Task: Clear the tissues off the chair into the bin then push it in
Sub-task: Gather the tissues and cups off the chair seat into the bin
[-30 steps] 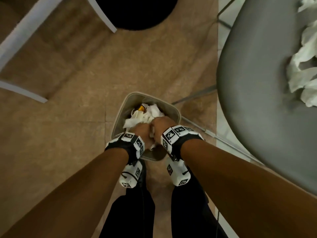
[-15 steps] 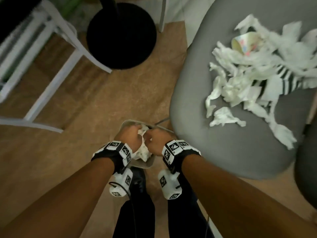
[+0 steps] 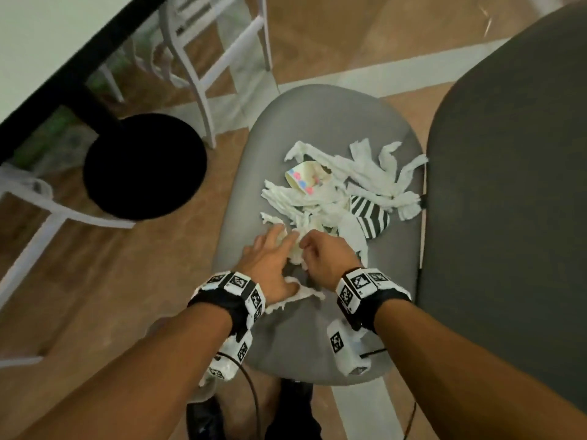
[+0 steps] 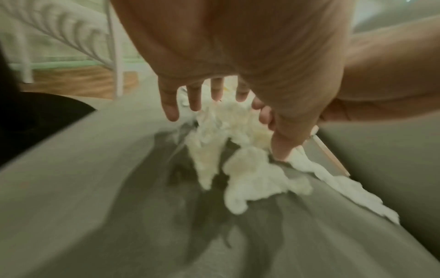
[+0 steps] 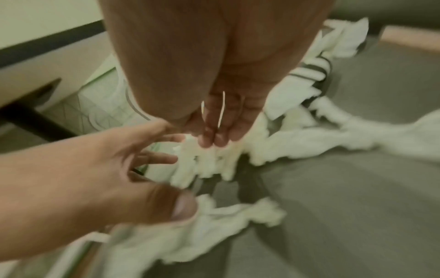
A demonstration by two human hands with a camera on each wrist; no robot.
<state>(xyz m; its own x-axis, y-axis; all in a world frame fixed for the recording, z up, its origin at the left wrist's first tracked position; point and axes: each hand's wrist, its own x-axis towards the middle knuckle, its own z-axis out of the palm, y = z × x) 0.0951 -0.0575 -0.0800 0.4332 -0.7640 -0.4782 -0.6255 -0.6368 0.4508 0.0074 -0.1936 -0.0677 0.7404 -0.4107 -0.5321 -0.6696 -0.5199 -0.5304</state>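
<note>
White torn tissues (image 3: pixel 330 198) lie heaped across the middle and right side of the grey chair (image 3: pixel 254 192) seat, reaching to its right edge; one loose strip (image 3: pixel 305 292) trails toward the seat's near edge. Among them sit a pale paper cup (image 3: pixel 303 177) with pink and blue dots, toward the far side of the heap, and a black-and-white striped piece (image 3: pixel 370 214) nearer the right edge. At the near end of the heap both hands meet. On the left hand (image 3: pixel 270 258) the fingers (image 4: pixel 170 105) are spread and nearly straight, lying on and over the tissues, and the thumb presses down on the strip. On the right hand (image 3: pixel 324 255) the fingers (image 5: pixel 214 135) are curled downward into the tissues; whether they actually grip a wad cannot be told through the blur. Both wrists carry black bands with black-and-white marker blocks. A darker grey seat (image 3: pixel 508 217) stands just beside the chair's right edge. Left of the chair a round black base (image 3: pixel 144 166) rests on the brown floor (image 3: pixel 95 281), with white chair frames (image 3: pixel 203 58) beyond it and a black-edged tabletop (image 3: pixel 47 42) in the far left corner.
</note>
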